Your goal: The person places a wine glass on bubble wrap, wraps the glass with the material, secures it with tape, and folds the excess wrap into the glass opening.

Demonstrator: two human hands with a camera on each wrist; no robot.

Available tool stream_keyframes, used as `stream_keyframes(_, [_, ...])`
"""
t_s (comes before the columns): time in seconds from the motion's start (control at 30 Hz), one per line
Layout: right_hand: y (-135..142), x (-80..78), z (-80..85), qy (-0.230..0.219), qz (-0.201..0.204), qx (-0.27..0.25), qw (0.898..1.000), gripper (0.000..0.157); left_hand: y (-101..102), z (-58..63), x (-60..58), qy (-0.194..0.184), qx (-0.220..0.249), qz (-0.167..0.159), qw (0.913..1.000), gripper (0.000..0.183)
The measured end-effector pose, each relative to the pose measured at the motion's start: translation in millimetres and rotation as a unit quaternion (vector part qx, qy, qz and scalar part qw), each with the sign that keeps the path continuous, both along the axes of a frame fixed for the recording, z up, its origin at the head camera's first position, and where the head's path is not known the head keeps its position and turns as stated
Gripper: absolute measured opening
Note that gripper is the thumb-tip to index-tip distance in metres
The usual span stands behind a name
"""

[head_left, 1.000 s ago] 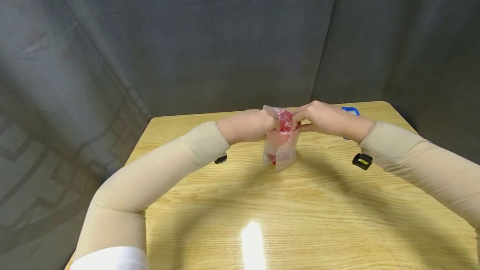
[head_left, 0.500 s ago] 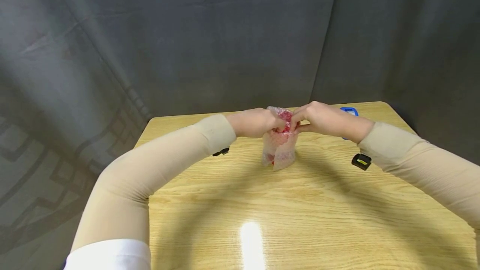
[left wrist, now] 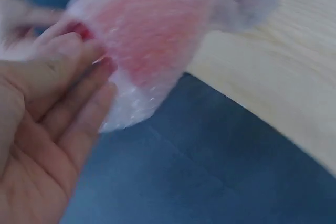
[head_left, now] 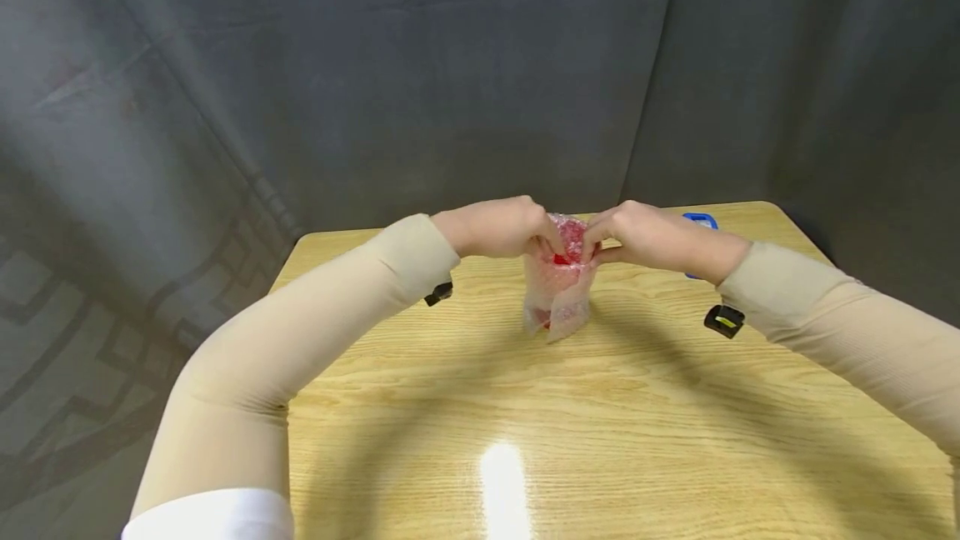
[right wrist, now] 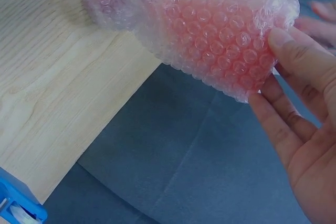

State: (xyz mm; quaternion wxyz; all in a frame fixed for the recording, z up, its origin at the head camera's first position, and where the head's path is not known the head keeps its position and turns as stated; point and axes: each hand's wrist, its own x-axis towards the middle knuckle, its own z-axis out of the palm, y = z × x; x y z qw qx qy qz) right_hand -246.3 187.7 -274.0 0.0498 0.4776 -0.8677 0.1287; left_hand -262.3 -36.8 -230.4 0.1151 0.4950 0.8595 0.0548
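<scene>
A piece of bubble wrap (right wrist: 210,35), rolled like a sleeve around something red, stands upright near the table's far edge in the head view. Its mouth faces up, and the red object (head_left: 562,258) shows inside; its kind is hidden. My right hand (head_left: 647,237) pinches the right side of the rim, thumb outside and fingers at the inner side. On the opposite side, my left hand (head_left: 498,227) bends its fingers down over the rim. The left wrist view, blurred, shows the left thumb (left wrist: 65,45) and fingers close together at the wrap's edge.
A blue item with a pale part (head_left: 700,221) lies on the wooden table (head_left: 637,423) behind the right forearm. Dark curtains (head_left: 450,90) hang beyond the table. Small black devices, one (head_left: 724,321) at the right wrist, sit below both cuffs.
My left hand has shifted from gripping the wrap's left side, across its mouth, then back up and left to the rim. The right hand keeps its hold, and the wrap barely moves.
</scene>
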Motion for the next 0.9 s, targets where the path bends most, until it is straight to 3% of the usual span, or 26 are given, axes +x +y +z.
stream_keyframes(0.07, [0,-0.6,-0.3,-0.002,0.003,-0.001,1.0,0.015,-5,5.0,-4.3,-0.016,0.049,0.071,0.9962,0.019])
stream_keyframes(0.1, [0,-1.1,-0.4,-0.001,0.006,-0.002,1.0,0.015,-8,6.7,-6.8,-0.035,0.078,0.118,0.9893,0.017])
stream_keyframes(0.13, [0,-1.3,-0.4,0.0,0.009,-0.004,1.0,0.015,-11,8.1,-9.2,-0.064,0.111,0.169,0.9772,0.014])
stream_keyframes(0.17, [0,-1.8,-0.4,0.002,0.012,-0.005,1.0,0.015,-13,8.4,-11.6,-0.1,0.142,0.22,0.9599,0.013])
stream_keyframes(0.23, [0,-2.7,-0.3,0.005,0.016,-0.008,1.0,0.015,-17,6.2,-16.6,-0.184,0.194,0.307,0.9133,0.011])
stream_keyframes(0.3, [0,-3.4,-0.3,0.009,0.018,-0.009,1.0,0.015,-19,1.1,-21.1,-0.256,0.225,0.363,0.8672,0.011])
stream_keyframes(0.33, [1,-3.7,-0.5,0.01,0.018,-0.008,1.0,0.016,-19,-2.3,-23.1,-0.28,0.23,0.38,0.8511,0.012])
stream_keyframes(0.4, [1,-3.9,-0.5,0.012,0.017,-0.007,1.0,0.016,-18,-9.7,-26.4,-0.311,0.237,0.393,0.8321,0.014])
stream_keyframes(0.47, [2,-3.8,-0.1,0.011,0.016,-0.006,1.0,0.016,-15,-16.5,-28.4,-0.321,0.246,0.396,0.8246,0.015])
stream_keyframes(0.73, [4,-3.9,1.6,-0.001,0.013,-0.002,1.0,0.016,0,-28.3,-30.0,-0.321,0.252,0.408,0.8166,0.013])
stream_keyframes(0.83, [4,-4.4,1.1,-0.001,0.009,0.001,1.0,0.016,5,-30.2,-29.4,-0.316,0.242,0.409,0.8215,0.015])
stream_keyframes(0.9, [3,-4.1,1.1,-0.001,0.005,0.004,1.0,0.016,9,-31.9,-30.0,-0.304,0.222,0.408,0.8319,0.018])
